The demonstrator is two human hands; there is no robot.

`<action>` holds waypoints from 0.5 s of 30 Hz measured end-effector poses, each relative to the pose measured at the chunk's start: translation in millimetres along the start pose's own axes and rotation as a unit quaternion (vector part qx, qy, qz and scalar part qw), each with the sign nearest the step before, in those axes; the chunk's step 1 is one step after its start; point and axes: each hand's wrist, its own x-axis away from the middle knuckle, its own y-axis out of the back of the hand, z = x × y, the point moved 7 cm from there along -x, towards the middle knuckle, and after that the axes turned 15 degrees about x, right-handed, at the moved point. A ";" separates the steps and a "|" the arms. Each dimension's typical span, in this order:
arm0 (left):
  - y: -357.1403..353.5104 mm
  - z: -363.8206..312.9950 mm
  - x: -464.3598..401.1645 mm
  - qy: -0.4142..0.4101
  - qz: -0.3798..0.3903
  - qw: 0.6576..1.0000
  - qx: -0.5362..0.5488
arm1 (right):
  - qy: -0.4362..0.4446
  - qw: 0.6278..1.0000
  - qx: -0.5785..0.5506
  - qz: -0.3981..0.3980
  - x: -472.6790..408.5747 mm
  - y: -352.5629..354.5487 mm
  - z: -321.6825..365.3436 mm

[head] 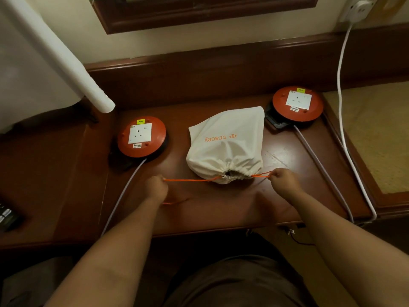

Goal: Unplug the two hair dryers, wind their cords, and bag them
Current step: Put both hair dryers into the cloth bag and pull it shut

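Cloth is what we are seeing first from the head view: a soft white drawstring bag (225, 145) with orange lettering is lying bulging on the dark, glossy wooden surface (221, 209), its gathered mouth puckering toward us. We are finding the left hand (156, 188) curled and pinching one end of the thin orange drawstring (190, 180), and the right hand (284, 181) pinching the other end just beside the mouth; the cord is running taut between them. Whatever is filling the bag is hidden from us, so we are not able to tell its contents. Two round red plastic cord reels are sitting on black bases either side of the bag, the left reel (141, 136) and the right reel (297, 104), each carrying a white square socket plate with nothing plugged in. A pale cable (124, 191) is trailing off the near edge from the left reel. A thicker white cable (342, 120) is hanging from a wall plug that is cut off at the top right.
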 end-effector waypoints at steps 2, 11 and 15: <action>-17.4 -9.6 6.7 -0.050 0.043 0.995 -0.074 | 0.016 0.999 0.027 0.044 2.8 -2.8 3.8; -76.2 -70.1 40.9 -0.177 0.101 0.975 -0.087 | 0.069 0.993 0.037 0.090 12.7 -13.0 36.1; -82.0 -76.3 43.1 -0.186 0.117 0.976 -0.008 | 0.075 0.993 0.029 0.083 11.3 -10.3 38.7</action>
